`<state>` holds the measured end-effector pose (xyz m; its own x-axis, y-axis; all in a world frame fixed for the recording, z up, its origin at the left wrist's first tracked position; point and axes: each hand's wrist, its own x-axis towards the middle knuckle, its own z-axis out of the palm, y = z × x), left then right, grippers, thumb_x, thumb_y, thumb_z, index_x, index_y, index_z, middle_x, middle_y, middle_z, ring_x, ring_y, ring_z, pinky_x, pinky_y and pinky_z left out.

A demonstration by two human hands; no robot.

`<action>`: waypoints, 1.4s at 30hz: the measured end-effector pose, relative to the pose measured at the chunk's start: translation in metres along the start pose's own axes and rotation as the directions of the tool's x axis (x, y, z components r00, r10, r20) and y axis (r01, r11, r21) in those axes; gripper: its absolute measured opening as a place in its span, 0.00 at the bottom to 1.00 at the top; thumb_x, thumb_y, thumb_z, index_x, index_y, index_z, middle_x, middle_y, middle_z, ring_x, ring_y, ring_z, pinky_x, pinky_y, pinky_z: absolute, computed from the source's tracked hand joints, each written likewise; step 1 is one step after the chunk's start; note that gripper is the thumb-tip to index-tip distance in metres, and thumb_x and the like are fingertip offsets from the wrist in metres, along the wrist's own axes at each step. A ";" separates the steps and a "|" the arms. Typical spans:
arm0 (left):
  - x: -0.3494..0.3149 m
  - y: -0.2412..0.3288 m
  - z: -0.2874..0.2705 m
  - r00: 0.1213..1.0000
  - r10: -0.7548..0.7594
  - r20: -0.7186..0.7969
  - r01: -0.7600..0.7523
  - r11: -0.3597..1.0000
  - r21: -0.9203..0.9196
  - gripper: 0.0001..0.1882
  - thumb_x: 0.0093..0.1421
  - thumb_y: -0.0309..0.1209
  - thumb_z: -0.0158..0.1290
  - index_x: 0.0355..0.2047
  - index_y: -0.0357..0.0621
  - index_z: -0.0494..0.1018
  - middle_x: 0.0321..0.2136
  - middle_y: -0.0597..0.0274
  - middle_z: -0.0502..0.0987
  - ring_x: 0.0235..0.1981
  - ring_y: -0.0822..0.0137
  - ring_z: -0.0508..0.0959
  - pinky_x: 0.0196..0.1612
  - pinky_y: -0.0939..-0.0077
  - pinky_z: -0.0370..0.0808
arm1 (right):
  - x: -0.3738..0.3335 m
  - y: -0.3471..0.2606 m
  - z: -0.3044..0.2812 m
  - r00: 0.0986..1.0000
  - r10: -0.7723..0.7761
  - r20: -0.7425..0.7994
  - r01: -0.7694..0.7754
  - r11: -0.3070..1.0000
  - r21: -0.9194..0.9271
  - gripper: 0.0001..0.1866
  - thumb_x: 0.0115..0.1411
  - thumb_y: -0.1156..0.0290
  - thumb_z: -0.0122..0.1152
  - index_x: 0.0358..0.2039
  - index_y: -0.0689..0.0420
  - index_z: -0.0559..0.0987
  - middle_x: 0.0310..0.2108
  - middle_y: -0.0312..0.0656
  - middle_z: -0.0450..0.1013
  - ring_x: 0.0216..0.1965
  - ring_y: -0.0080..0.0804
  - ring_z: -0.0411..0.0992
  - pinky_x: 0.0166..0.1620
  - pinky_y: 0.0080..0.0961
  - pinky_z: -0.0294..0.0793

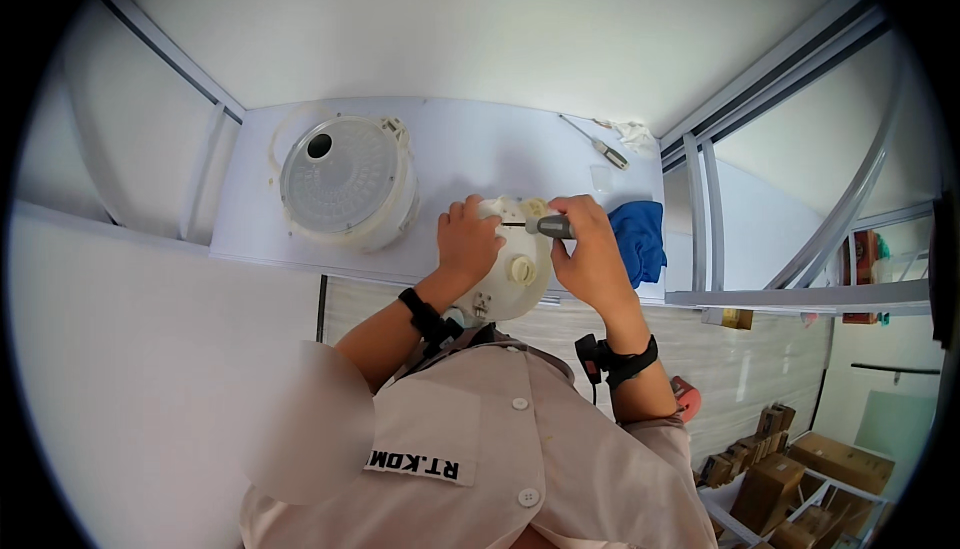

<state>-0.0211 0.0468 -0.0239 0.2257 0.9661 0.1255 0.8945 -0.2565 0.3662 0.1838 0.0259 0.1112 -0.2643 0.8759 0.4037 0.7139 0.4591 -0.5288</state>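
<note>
A white, rounded plastic lid [515, 284], with a cream round knob on it, is tilted up at the table's front edge, close against my body. My left hand [470, 241] grips its left side, the fingertips near the screwdriver's tip. In my right hand [592, 261] is a screwdriver [553, 227] with a grey handle. Its dark shaft lies level across the upper part of the lid and points left. Whether the tip sits in a screw is too small to tell. A white rice cooker [350, 184] with a grey disc on top stands to the left of my hands.
A second screwdriver [608, 154] lies at the back right of the white table [470, 139], beside a crumpled white cloth [634, 135]. A blue cloth [638, 241] rests right of my right hand. Metal frame bars border the table on both sides. Cardboard boxes [770, 489] stand lower right.
</note>
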 end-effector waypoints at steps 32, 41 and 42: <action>0.001 0.002 -0.001 1.000 0.007 0.016 -0.007 0.999 0.034 0.18 0.54 0.42 0.71 0.45 0.58 0.87 0.58 0.60 0.72 0.57 0.52 0.72 0.57 0.53 0.69 | -0.007 -0.012 -0.007 0.979 0.198 0.049 -0.201 0.977 0.074 0.17 0.61 0.70 0.71 0.48 0.62 0.79 0.42 0.57 0.79 0.40 0.58 0.80 0.41 0.45 0.80; 0.001 0.003 -0.003 1.000 -0.011 0.021 0.011 1.000 0.022 0.18 0.53 0.43 0.71 0.45 0.58 0.87 0.58 0.60 0.72 0.57 0.52 0.72 0.57 0.53 0.70 | -0.008 0.000 -0.001 0.999 -0.038 -0.015 0.039 0.996 0.076 0.17 0.63 0.71 0.72 0.50 0.60 0.80 0.41 0.50 0.80 0.38 0.52 0.81 0.39 0.36 0.81; 0.001 0.003 -0.003 1.000 -0.017 0.024 0.017 1.000 0.020 0.18 0.54 0.43 0.71 0.45 0.58 0.87 0.58 0.60 0.72 0.57 0.52 0.72 0.57 0.53 0.70 | -0.008 -0.004 0.000 0.999 0.034 -0.017 -0.033 0.999 0.038 0.17 0.62 0.73 0.72 0.50 0.60 0.80 0.40 0.50 0.80 0.38 0.53 0.81 0.40 0.37 0.81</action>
<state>-0.0195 0.0467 -0.0204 0.2195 0.9708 0.0968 0.9057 -0.2397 0.3497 0.1831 0.0175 0.1100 -0.2288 0.8883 0.3982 0.6973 0.4350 -0.5698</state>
